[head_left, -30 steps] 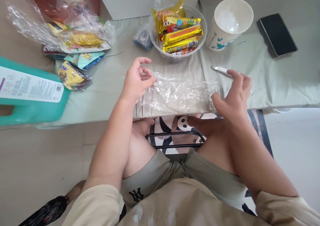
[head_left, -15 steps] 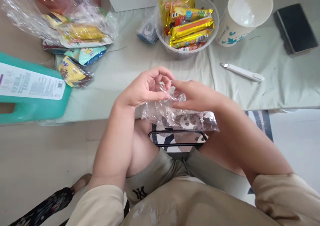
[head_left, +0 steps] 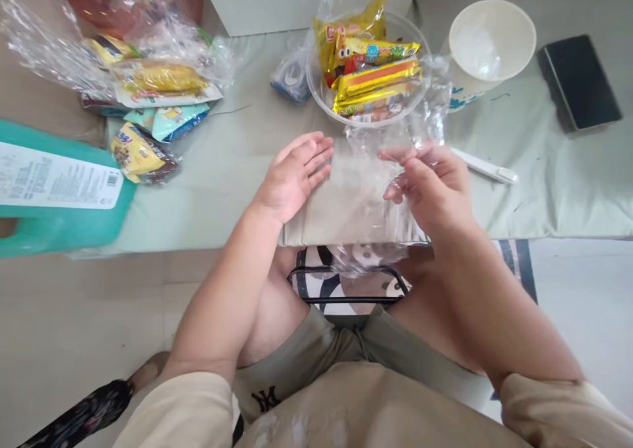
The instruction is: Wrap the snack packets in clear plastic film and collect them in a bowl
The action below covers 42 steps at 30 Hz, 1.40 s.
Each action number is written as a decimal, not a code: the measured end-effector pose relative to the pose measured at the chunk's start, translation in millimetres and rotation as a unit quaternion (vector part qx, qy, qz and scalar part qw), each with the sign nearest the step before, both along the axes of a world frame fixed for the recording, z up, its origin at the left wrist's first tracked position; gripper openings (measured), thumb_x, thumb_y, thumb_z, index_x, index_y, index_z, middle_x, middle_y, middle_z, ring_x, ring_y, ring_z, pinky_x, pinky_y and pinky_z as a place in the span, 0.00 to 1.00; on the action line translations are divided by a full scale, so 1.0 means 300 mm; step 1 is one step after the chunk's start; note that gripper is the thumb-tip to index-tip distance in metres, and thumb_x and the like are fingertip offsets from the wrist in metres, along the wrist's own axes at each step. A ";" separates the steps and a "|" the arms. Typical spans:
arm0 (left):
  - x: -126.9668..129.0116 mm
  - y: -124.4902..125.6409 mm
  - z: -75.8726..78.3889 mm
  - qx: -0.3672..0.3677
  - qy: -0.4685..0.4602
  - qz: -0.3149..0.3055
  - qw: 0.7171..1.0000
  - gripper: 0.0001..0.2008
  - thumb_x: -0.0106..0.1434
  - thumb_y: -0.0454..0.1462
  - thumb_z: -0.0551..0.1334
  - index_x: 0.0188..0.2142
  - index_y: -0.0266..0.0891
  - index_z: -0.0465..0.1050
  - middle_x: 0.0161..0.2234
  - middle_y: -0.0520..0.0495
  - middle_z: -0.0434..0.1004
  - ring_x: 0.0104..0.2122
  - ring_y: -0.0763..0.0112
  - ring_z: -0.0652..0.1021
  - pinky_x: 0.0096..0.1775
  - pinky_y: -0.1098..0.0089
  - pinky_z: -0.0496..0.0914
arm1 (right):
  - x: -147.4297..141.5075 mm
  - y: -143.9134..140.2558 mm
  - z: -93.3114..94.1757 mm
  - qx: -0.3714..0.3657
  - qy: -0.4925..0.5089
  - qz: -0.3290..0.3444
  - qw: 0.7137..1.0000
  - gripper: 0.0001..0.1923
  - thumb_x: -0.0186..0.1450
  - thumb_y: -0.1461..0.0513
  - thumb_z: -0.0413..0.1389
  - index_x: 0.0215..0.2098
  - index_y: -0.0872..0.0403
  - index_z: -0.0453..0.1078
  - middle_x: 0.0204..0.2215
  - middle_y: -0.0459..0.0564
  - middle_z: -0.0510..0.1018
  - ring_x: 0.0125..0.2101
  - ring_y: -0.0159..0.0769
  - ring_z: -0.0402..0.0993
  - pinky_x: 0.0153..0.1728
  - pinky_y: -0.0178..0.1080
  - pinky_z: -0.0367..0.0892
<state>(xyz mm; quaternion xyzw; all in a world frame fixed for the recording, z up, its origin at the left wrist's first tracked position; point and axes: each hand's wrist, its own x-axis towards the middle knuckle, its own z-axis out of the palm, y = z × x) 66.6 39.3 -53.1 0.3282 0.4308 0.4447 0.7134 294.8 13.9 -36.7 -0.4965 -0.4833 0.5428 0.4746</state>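
A clear plastic bag (head_left: 378, 200) hangs from my right hand (head_left: 435, 187), its thin film pinched between thumb and fingers. Its lower end drapes past the table edge over my lap, and its upper part spreads toward the bowl. My left hand (head_left: 299, 171) is apart from the bag, fingers stretched out, with nothing in it. Just beyond both hands stands a clear round plastic bowl (head_left: 316, 98) of yellow-wrapped snacks (head_left: 378, 82). A white utility knife (head_left: 487, 166) lies right of my right hand, its left end hidden behind that hand.
A paper cup (head_left: 519, 45) with crumpled clear film inside stands right of the bowl, near a black box-like object (head_left: 581, 85). At left are a teal jug (head_left: 74, 230), bagged snacks (head_left: 163, 78) and a yellow-brown packet (head_left: 141, 151). A small blue packet (head_left: 291, 82) sits beside the bowl.
My hands have moved apart. The right hand has gone right and drawn the bag out longer, up over the table; the left has come off the bag and opened. The view has tilted slightly upward.
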 end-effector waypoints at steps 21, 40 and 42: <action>0.062 -0.014 0.026 0.040 0.213 -0.274 0.937 0.27 0.60 0.42 0.70 0.56 0.42 0.66 0.23 0.54 0.82 0.23 0.67 0.83 0.23 0.75 0.73 | 0.040 -0.008 -0.040 -0.109 -0.093 0.034 0.989 0.09 0.59 0.63 0.60 0.39 0.54 0.78 0.29 0.46 0.82 0.18 0.26 0.70 0.18 0.31 0.65; 0.040 0.008 -0.001 0.091 0.153 -0.033 0.984 0.11 0.61 0.43 0.65 0.30 0.37 0.80 0.35 0.44 0.85 0.34 0.68 0.82 0.36 0.70 0.76 | 0.076 -0.041 -0.029 0.159 -0.131 0.024 0.978 0.16 0.66 0.49 0.61 0.25 0.47 0.78 0.58 0.49 0.74 0.62 0.55 0.69 0.60 0.59 0.69; 0.040 0.008 -0.010 0.118 0.152 -0.011 0.981 0.08 0.57 0.41 0.69 0.31 0.38 0.79 0.35 0.46 0.83 0.34 0.70 0.82 0.34 0.72 0.75 | 0.075 -0.037 -0.048 0.149 -0.122 0.014 0.981 0.15 0.67 0.49 0.59 0.28 0.47 0.78 0.60 0.48 0.72 0.65 0.56 0.66 0.58 0.58 0.70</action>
